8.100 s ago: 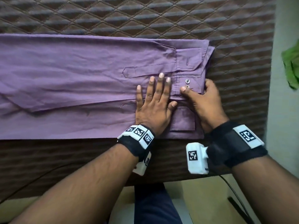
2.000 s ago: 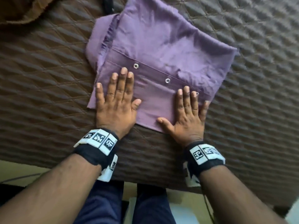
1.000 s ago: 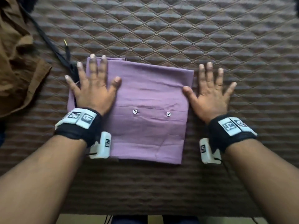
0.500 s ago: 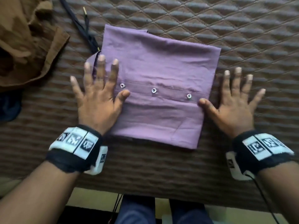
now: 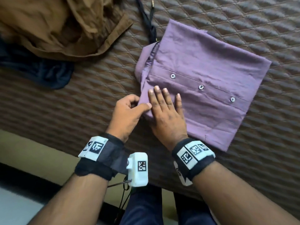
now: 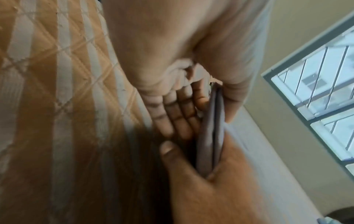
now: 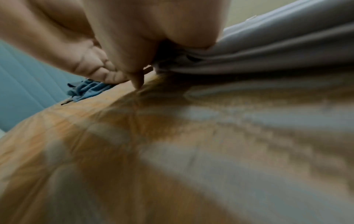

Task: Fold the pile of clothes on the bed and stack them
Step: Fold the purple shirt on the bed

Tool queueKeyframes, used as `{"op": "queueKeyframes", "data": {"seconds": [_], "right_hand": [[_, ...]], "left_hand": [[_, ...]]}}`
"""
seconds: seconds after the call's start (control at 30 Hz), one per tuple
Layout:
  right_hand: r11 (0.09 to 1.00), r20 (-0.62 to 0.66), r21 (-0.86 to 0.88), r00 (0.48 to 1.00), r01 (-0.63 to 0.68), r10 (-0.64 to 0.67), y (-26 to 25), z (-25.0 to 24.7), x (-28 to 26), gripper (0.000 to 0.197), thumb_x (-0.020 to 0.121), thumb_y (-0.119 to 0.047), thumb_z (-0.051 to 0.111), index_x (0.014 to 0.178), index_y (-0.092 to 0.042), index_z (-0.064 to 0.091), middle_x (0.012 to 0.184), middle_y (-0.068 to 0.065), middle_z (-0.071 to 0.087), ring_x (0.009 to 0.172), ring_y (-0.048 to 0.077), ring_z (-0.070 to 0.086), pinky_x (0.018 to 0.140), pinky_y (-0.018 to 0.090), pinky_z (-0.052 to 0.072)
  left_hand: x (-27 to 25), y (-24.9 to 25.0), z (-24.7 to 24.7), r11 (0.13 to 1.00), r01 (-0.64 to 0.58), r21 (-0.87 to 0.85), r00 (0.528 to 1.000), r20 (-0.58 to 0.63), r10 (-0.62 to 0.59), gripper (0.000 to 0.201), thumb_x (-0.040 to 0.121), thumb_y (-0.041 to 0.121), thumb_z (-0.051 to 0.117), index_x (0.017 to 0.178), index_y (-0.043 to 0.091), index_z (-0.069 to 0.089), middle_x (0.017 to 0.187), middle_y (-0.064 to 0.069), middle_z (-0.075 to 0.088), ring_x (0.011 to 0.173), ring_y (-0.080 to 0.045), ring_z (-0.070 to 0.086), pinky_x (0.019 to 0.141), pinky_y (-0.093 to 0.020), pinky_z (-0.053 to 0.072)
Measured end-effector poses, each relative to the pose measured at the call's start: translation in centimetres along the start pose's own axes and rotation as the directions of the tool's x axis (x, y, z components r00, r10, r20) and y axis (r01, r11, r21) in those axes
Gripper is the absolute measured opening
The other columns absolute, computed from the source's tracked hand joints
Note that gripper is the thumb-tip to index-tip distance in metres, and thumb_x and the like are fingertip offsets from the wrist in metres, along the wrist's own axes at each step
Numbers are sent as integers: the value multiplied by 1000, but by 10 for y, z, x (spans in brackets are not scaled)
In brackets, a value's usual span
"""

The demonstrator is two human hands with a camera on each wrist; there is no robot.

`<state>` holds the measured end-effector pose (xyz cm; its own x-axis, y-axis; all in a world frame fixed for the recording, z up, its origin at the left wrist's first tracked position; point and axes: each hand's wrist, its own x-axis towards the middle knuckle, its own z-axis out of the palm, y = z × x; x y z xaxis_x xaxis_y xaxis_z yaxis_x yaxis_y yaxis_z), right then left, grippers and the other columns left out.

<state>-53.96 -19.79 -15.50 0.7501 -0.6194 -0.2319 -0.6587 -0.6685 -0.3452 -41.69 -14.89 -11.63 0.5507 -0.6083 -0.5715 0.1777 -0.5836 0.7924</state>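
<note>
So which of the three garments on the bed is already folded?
The purple button-front shirt: it lies as a flat folded rectangle under both hands, while the brown garment and the dark navy garment lie crumpled beside it.

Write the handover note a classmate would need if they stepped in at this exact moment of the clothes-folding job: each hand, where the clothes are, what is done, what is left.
Left hand: pinches the near-left edge of the folded purple shirt, thumb on top, fingers curled under the layers.
Right hand: flat, fingers straight, pressing on the shirt's near-left corner.
Purple shirt: folded into a rectangle, button placket up, lying on the brown quilted bed.
Brown garment and dark blue garment: crumpled at far left, unfolded.
Done: purple shirt folded.
Left: probably tidy that edge, set the shirt as the stack's base, then fold and stack the other two.
</note>
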Motion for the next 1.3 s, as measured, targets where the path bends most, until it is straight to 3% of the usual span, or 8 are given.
{"op": "queueKeyframes", "data": {"seconds": [0.2,0.3,0.4,0.5,0.6,0.9,1.17,1.3], "right_hand": [[839,-102,544,994,21,41,27,-78,1,44,92,-4,54,135,-12,58,131,-2,65,121,16,60,104,38,47],[668,-124,744,984,6,129,34,-152,-9,20,94,-17,60,101,-34,70,88,-31,64,86,-13,56,79,11,45],[495,-131,869,954,-21,270,35,-230,-27,16,88,-34,64,75,-38,73,68,-23,64,64,-9,55,58,10,44],[274,-59,959,902,-67,428,64,-276,-49,17,83,-39,59,80,-31,74,74,-14,71,68,1,67,64,23,59],[72,62,989,813,-126,578,108,-285,-45,21,97,-32,45,104,-20,61,81,-12,75,77,1,71,66,19,58],[771,-64,412,829,-485,555,242,-119,-46,69,89,-35,64,143,0,41,140,23,47,130,34,44,109,24,27],[432,18,663,591,-611,806,150,-35,-153,75,83,-18,77,147,-17,39,137,5,51,125,21,51,110,41,40],[423,12,733,631,-533,775,157,-28,-170,72,84,-12,76,145,-25,40,134,-1,59,118,15,60,106,38,46]], "left_hand": [[-1,5,-18,986,83,-148,993,94,-69,30,93,-6,42,83,11,64,77,0,75,75,-14,69,74,-33,55],[3,1,-11,1000,2,3,991,135,-2,38,92,-1,60,120,25,61,117,5,67,105,-10,64,102,-43,50],[6,35,-5,991,-63,-118,977,197,85,91,83,30,77,154,36,21,151,6,41,131,6,42,100,-19,47],[13,81,0,968,-208,-143,946,223,237,121,65,66,77,155,40,0,165,0,13,149,-9,18,113,-30,35],[24,109,15,946,-287,-150,887,332,322,114,71,52,73,157,18,6,146,3,48,131,2,45,96,-12,43],[73,27,88,952,-131,276,988,120,101,102,81,32,81,158,18,16,98,-11,65,89,-17,56,78,-26,43],[-18,-26,86,903,-130,410,991,26,131,78,87,27,74,153,22,32,140,-11,57,120,-28,59,96,-32,47],[-36,-36,89,693,-106,713,994,51,99,79,93,45,59,157,23,19,116,-34,63,100,-53,62,78,-52,49]]}}
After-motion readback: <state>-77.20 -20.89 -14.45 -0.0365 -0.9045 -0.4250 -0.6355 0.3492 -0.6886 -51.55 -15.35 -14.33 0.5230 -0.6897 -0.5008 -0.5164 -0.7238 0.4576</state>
